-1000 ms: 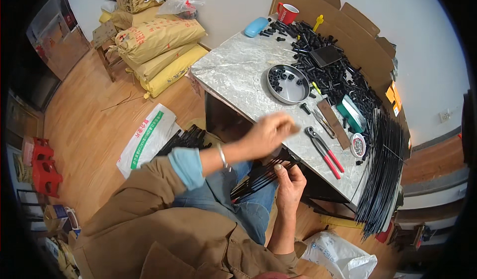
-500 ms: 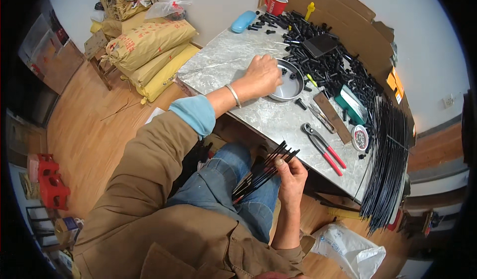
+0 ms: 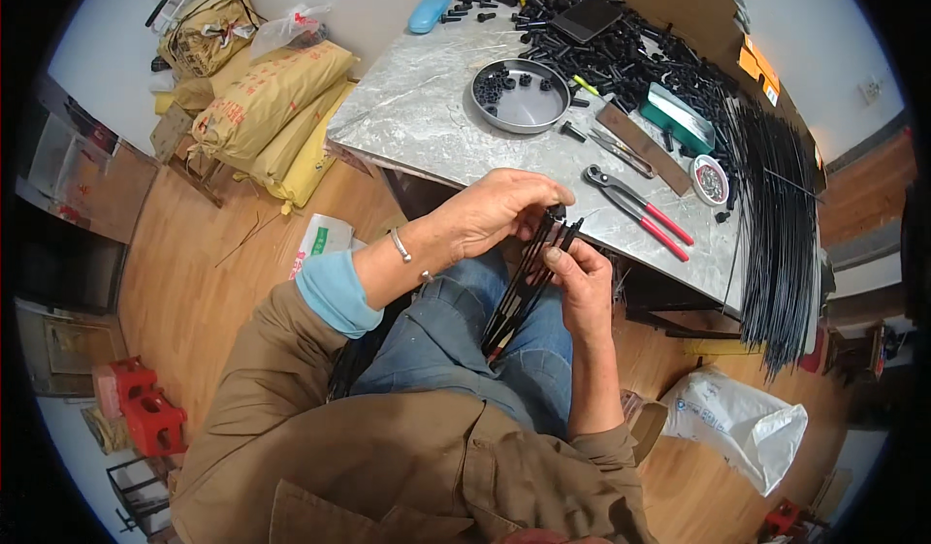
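My right hand [image 3: 587, 287] is closed round a bundle of thin black rods [image 3: 516, 304], which slants down over my lap. Above it, the fingertips of my left hand [image 3: 495, 212] pinch a small black round piece [image 3: 556, 211] at the top end of one rod. Whether the piece sits on the rod or only touches it I cannot tell. Beyond my hands, a round metal pan [image 3: 531, 110] on the table holds several small black pieces [image 3: 492, 88].
Red-handled pincers [image 3: 640, 214], a brown strip [image 3: 645, 146], a green box [image 3: 677, 122] and a small white tub [image 3: 710, 180] lie on the grey table [image 3: 398, 108]. Black bolt-like parts [image 3: 630, 59] are heaped behind. Long black wires [image 3: 776, 234] overhang the right edge.
My left hand has come back from the metal pan to the tops of the rods, now with a small black piece in its fingers. My right hand still holds the bundle.
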